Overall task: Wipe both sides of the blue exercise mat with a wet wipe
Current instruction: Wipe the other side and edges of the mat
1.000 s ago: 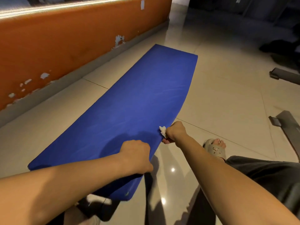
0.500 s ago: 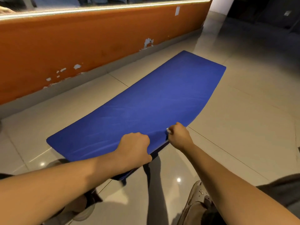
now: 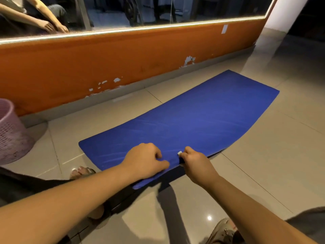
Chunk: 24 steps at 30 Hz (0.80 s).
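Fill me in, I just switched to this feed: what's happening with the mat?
A person is working at the near long edge of the blue exercise mat, which lies unrolled on the tiled floor. The left hand grips that edge. The right hand pinches it alongside, with a small wet wipe bunched in its fingers. The gripped edge looks slightly raised, perhaps to turn the mat over.
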Each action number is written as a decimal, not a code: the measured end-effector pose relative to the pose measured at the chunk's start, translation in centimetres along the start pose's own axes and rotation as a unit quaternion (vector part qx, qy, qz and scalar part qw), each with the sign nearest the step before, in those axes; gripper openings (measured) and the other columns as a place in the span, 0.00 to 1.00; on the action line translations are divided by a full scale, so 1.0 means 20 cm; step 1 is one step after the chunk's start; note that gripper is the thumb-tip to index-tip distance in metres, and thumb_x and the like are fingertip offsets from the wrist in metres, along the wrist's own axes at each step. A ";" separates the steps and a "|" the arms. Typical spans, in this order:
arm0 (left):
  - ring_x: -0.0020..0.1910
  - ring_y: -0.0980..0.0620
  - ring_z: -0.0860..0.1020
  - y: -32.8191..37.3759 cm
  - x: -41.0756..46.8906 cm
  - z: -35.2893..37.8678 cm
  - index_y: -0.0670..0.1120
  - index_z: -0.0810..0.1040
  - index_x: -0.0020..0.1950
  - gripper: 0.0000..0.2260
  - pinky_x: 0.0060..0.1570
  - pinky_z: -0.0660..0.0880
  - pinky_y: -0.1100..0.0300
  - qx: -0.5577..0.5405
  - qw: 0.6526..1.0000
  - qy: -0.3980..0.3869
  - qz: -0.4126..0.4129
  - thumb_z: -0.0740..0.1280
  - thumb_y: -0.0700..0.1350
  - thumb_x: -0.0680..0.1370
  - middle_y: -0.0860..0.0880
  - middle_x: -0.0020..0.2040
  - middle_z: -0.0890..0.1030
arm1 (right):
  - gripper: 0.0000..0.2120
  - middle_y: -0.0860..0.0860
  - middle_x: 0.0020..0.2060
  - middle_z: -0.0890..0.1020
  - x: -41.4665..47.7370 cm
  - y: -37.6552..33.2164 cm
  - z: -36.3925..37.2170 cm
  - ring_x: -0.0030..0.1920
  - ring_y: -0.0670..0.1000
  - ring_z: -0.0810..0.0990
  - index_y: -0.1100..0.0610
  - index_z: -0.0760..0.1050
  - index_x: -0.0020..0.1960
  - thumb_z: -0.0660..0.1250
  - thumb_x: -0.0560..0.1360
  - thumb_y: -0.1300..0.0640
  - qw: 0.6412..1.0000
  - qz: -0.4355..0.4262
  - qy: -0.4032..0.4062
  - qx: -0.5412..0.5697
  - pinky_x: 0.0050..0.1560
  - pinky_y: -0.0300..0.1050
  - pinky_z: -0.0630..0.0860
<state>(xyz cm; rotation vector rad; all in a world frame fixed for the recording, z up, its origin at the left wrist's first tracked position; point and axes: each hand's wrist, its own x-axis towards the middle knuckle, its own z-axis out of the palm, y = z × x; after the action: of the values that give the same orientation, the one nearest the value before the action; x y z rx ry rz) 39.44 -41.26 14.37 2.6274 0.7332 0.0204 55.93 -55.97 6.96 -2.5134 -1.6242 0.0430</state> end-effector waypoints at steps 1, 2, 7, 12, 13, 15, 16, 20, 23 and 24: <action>0.46 0.51 0.77 -0.07 -0.02 -0.03 0.51 0.82 0.49 0.19 0.49 0.79 0.51 -0.014 0.998 0.029 -0.062 0.68 0.66 0.72 0.51 0.47 0.82 | 0.04 0.51 0.39 0.70 -0.01 0.00 0.00 0.30 0.55 0.70 0.56 0.76 0.46 0.70 0.74 0.63 1.000 0.001 0.003 0.007 0.29 0.52 0.72; 0.57 0.48 0.76 -0.16 -0.05 -0.06 0.52 0.81 0.57 0.25 0.57 0.76 0.49 -0.014 0.989 0.064 -0.134 0.68 0.70 0.72 0.50 0.56 0.79 | 0.04 0.51 0.39 0.70 -0.01 -0.01 0.00 0.29 0.56 0.70 0.57 0.76 0.46 0.71 0.74 0.63 1.000 0.005 0.016 0.015 0.29 0.51 0.71; 0.68 0.39 0.73 -0.59 -0.13 0.04 0.50 0.73 0.69 0.50 0.66 0.72 0.40 -0.379 0.769 0.087 -0.507 0.74 0.78 0.56 0.47 0.69 0.73 | 0.09 0.53 0.49 0.71 0.02 -0.04 -0.08 0.37 0.59 0.76 0.58 0.76 0.59 0.61 0.81 0.59 0.996 0.072 0.018 0.049 0.40 0.55 0.75; 0.41 0.47 0.81 -0.34 -0.05 -0.04 0.43 0.77 0.64 0.19 0.38 0.76 0.57 -0.601 0.688 0.122 -0.389 0.75 0.40 0.74 0.44 0.53 0.84 | 0.15 0.50 0.53 0.72 -0.01 -0.05 -0.17 0.43 0.54 0.78 0.57 0.76 0.66 0.64 0.81 0.58 0.988 0.100 0.011 0.118 0.46 0.47 0.75; 0.42 0.47 0.82 -0.32 -0.01 -0.07 0.42 0.78 0.63 0.18 0.36 0.76 0.57 -0.605 0.693 0.147 -0.364 0.74 0.37 0.75 0.43 0.55 0.84 | 0.14 0.49 0.52 0.71 -0.01 -0.05 -0.19 0.43 0.54 0.77 0.56 0.77 0.65 0.64 0.80 0.59 0.988 0.101 -0.014 0.113 0.46 0.46 0.74; 0.45 0.45 0.83 -0.28 0.02 -0.14 0.40 0.79 0.60 0.14 0.37 0.76 0.57 -0.592 0.713 0.174 -0.332 0.73 0.33 0.74 0.42 0.55 0.84 | 0.08 0.50 0.49 0.70 -0.02 -0.07 -0.23 0.43 0.54 0.75 0.55 0.77 0.53 0.61 0.77 0.63 0.987 0.108 -0.069 0.100 0.43 0.45 0.73; 0.46 0.44 0.83 -0.26 0.03 -0.18 0.40 0.79 0.58 0.13 0.38 0.77 0.56 -0.584 0.726 0.181 -0.317 0.73 0.32 0.74 0.42 0.54 0.85 | 0.08 0.51 0.46 0.69 -0.02 -0.08 -0.25 0.43 0.54 0.75 0.54 0.74 0.45 0.60 0.76 0.65 0.985 0.110 -0.082 0.100 0.40 0.44 0.71; 0.49 0.43 0.84 -0.16 0.05 -0.37 0.44 0.79 0.59 0.15 0.42 0.80 0.52 -0.565 0.764 0.188 -0.248 0.70 0.31 0.76 0.43 0.53 0.85 | 0.09 0.54 0.45 0.73 0.00 -0.09 -0.31 0.45 0.58 0.78 0.61 0.77 0.48 0.59 0.75 0.70 0.982 0.133 -0.017 0.136 0.41 0.48 0.77; 0.50 0.45 0.85 -0.10 0.04 -0.53 0.49 0.79 0.64 0.20 0.42 0.80 0.53 -0.564 0.782 0.179 -0.195 0.70 0.30 0.76 0.48 0.54 0.85 | 0.06 0.58 0.42 0.80 0.00 -0.09 -0.36 0.44 0.60 0.80 0.64 0.78 0.48 0.62 0.77 0.67 0.973 0.145 0.076 0.164 0.44 0.55 0.78; 0.50 0.47 0.85 -0.08 0.03 -0.58 0.49 0.79 0.64 0.21 0.42 0.80 0.54 -0.558 0.791 0.175 -0.177 0.70 0.30 0.76 0.49 0.55 0.86 | 0.05 0.57 0.41 0.81 0.00 -0.10 -0.38 0.44 0.58 0.81 0.62 0.78 0.48 0.64 0.78 0.64 0.966 0.149 0.101 0.186 0.44 0.54 0.78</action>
<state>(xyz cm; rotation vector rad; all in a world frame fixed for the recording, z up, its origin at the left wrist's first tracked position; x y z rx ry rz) 37.77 -35.25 24.33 1.3279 0.9274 0.6408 54.87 -55.97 14.80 -2.3516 -1.0400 0.1107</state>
